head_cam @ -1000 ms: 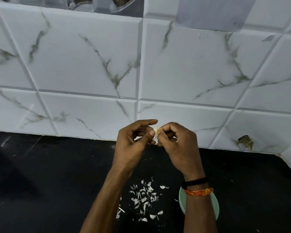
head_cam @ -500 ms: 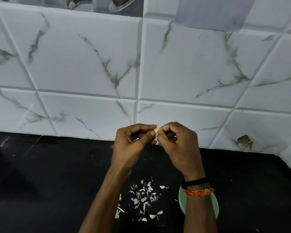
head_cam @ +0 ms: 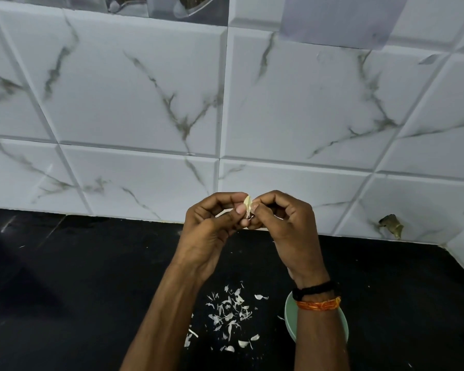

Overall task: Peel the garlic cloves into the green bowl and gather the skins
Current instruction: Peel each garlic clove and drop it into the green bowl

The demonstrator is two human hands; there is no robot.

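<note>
— Hands?
— Left hand [head_cam: 212,231] and right hand [head_cam: 284,226] both pinch one clove [head_cam: 248,206], raised above the counter [head_cam: 65,290] before the tiled wall [head_cam: 145,103].
— Its axis?
— Upright, tip up.
— Below?
— Skins [head_cam: 229,314] lie scattered between the forearms; the bowl [head_cam: 289,314] sits under the right wrist, partly hidden.

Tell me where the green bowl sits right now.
In the head view, the green bowl sits on the black counter at lower right, mostly hidden under the right forearm, just right of the scattered garlic skins.
</note>
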